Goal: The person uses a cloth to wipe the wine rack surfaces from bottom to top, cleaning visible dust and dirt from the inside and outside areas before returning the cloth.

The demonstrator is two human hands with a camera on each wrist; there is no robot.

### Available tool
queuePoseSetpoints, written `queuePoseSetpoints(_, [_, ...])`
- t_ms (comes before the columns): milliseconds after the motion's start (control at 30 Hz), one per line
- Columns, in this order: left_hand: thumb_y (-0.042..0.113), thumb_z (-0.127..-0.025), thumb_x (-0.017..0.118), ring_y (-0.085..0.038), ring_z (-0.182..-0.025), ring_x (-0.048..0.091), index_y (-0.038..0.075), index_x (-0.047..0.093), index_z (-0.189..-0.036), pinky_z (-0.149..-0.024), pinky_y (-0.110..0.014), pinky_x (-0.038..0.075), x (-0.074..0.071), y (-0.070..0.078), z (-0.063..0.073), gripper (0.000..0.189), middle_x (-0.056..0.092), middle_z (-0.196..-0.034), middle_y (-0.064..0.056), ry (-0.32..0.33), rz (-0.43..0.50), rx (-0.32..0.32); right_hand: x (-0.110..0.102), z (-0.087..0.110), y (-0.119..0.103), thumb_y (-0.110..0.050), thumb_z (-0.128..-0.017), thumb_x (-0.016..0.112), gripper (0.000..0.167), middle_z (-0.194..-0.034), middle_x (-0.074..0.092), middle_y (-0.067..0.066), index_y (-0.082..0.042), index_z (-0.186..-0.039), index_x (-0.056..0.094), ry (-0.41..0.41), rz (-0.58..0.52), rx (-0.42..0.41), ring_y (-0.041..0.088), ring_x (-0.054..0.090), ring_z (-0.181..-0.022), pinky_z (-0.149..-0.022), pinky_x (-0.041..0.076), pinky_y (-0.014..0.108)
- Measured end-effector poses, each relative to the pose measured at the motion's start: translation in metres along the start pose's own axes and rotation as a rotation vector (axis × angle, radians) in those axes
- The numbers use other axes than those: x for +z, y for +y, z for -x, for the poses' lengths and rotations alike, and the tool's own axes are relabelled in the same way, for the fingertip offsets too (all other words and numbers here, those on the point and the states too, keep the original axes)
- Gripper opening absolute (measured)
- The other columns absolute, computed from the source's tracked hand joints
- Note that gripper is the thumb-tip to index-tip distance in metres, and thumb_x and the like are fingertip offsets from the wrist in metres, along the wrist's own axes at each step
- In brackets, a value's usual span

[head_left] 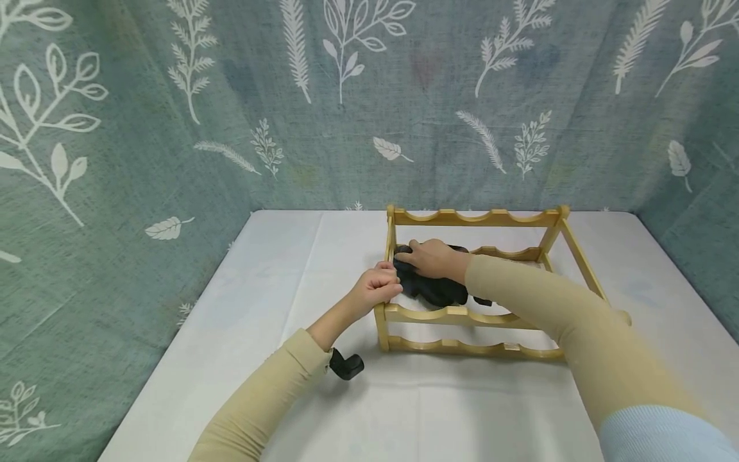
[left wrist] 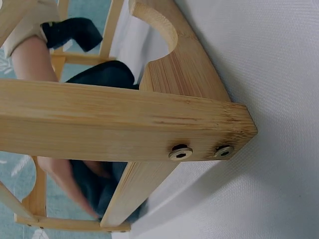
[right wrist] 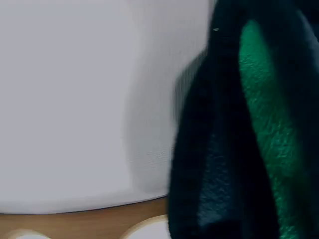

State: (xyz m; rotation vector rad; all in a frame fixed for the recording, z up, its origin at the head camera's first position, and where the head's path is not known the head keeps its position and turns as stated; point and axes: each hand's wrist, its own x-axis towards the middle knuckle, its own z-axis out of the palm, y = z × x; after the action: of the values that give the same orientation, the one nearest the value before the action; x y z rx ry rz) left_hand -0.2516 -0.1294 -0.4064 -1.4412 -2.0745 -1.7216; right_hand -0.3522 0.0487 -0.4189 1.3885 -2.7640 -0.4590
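A light wooden rack (head_left: 462,350) with scalloped rails stands on the white-covered table. My left hand (head_left: 378,287) grips its left end, fingers curled over the side bar; the left wrist view shows that bar (left wrist: 99,124) close up, with two bolts. Inside the rack's left part lies a crumpled black cloth (head_left: 435,292). My right hand (head_left: 433,258) reaches in from the right and holds the cloth near its far left side. Dark folds (right wrist: 199,179) with a fuzzy green strip (right wrist: 271,134) fill the right wrist view, where the hand is hidden.
The white table (head_left: 248,308) extends around the rack. Behind and beside it hangs a grey-green curtain (head_left: 427,128) with leaf prints. My right forearm (head_left: 531,295) crosses over the rack's front rail. A small black device (head_left: 346,366) is on my left wrist.
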Motion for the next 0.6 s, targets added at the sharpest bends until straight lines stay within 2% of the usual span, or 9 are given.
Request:
queuePoseSetpoints(67, [-0.008,-0.082,0.048,-0.017,-0.053,0.032,0.003,0.038,-0.049,-0.080,-0.029,0.025,0.001,0.001,-0.001,0.036,0.031,-0.051,-0.007,0.001,-0.001,0.002,0.000,-0.002,0.001,-0.027,-0.094,0.050,0.040,-0.108,0.054,0.017,-0.020,-0.134,0.044,-0.037,0.031,0.002,0.019,0.049,-0.053,-0.049,0.047,0.031])
queuePoseSetpoints(133, [-0.011,-0.081,0.048,-0.017,-0.054,0.033,0.003,0.038,-0.049,-0.080,-0.030,0.025,0.003,0.001,-0.002,0.036,0.031,-0.051,-0.007,0.000,-0.003,0.006,0.000,-0.003,0.003,-0.026,-0.096,0.046,0.039,-0.110,0.054,0.017,-0.019,-0.134,0.044,-0.126,0.032,0.031,0.023,0.057,-0.067,-0.060,0.052,0.035])
queuePoseSetpoints(300, [-0.019,-0.077,0.047,-0.018,-0.055,0.034,0.002,0.038,-0.049,-0.079,-0.029,0.025,0.006,0.007,-0.007,0.037,0.030,-0.051,-0.009,0.002,-0.012,-0.007,0.003,0.003,0.014,-0.027,-0.097,0.044,0.039,-0.110,0.058,0.015,-0.016,-0.135,0.044,-0.236,0.036,0.083,0.027,0.060,-0.094,-0.075,0.053,0.040])
queuePoseSetpoints(367, [-0.021,-0.076,0.046,-0.019,-0.054,0.033,0.001,0.037,-0.049,-0.078,-0.029,0.025,0.007,0.014,-0.010,0.036,0.030,-0.051,-0.010,0.004,-0.014,-0.007,0.003,0.008,0.018,-0.027,-0.097,0.044,0.039,-0.109,0.060,0.013,-0.015,-0.134,0.045,-0.256,0.020,0.100,0.026,0.060,-0.097,-0.077,0.052,0.041])
queuePoseSetpoints(500, [-0.021,-0.076,0.046,-0.020,-0.056,0.032,-0.001,0.035,-0.049,-0.077,-0.030,0.025,0.009,0.029,-0.014,0.035,0.028,-0.051,-0.012,0.010,-0.014,-0.008,0.003,0.024,0.028,-0.025,-0.096,0.046,0.038,-0.104,0.064,0.010,-0.013,-0.132,0.047,-0.279,0.007,0.114,0.024,0.062,-0.092,-0.073,0.053,0.039])
queuePoseSetpoints(600, [-0.021,-0.076,0.045,-0.020,-0.061,0.034,-0.001,0.034,-0.049,-0.077,-0.030,0.024,0.010,0.033,-0.015,0.035,0.027,-0.051,-0.012,0.029,-0.011,-0.017,0.002,0.037,0.035,-0.023,-0.096,0.048,0.036,-0.103,0.065,0.010,-0.011,-0.129,0.051,-0.308,0.003,0.118,0.024,0.063,-0.090,-0.072,0.053,0.038])
